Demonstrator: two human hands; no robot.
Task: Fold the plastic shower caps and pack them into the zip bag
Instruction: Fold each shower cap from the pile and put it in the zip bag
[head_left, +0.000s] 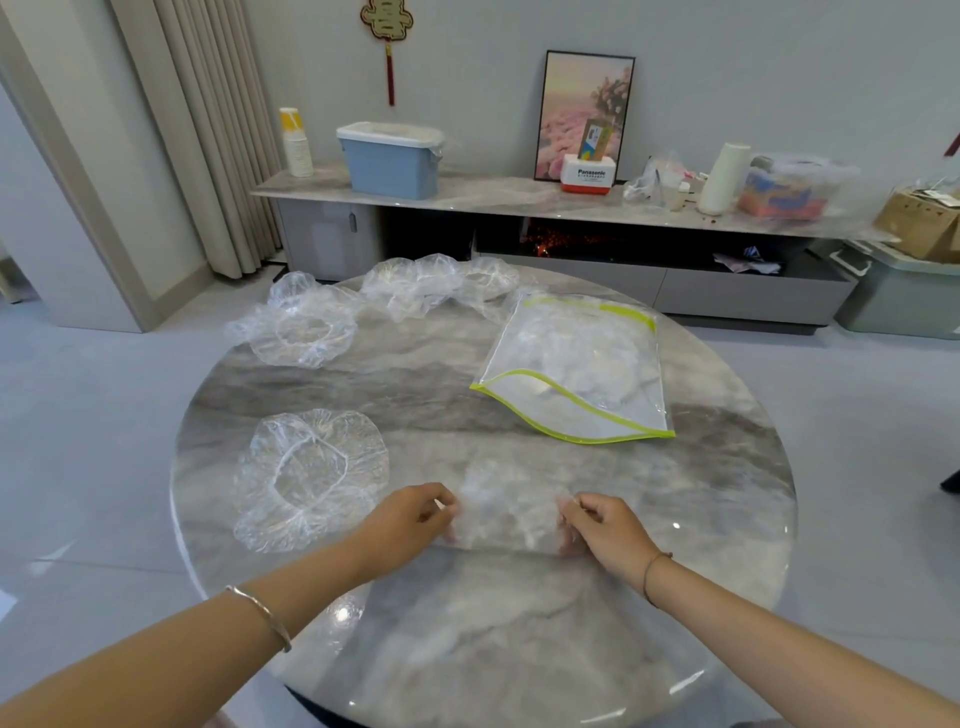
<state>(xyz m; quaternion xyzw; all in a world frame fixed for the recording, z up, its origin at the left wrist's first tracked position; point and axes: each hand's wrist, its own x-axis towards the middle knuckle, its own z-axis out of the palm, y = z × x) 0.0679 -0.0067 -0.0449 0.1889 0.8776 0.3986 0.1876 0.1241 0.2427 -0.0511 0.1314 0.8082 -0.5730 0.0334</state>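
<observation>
A folded clear shower cap (506, 512) lies flat on the round marble table (701, 519) between my hands. My left hand (408, 519) pinches its left edge and my right hand (605, 525) pinches its right edge. An unfolded clear cap (311, 475) lies just left of my left hand. Several more clear caps lie further back, one at the left (301, 327) and a cluster at the far edge (436, 283). The clear zip bag (576, 369) with lime-green trim lies at the right of the table, its mouth open toward me, with folded caps inside.
Behind the table runs a low marble-topped cabinet (493, 200) with a blue bin (389, 158), a framed picture (584, 114), a white roll (724, 176) and bags. A grey storage box (898, 296) stands on the floor at the right.
</observation>
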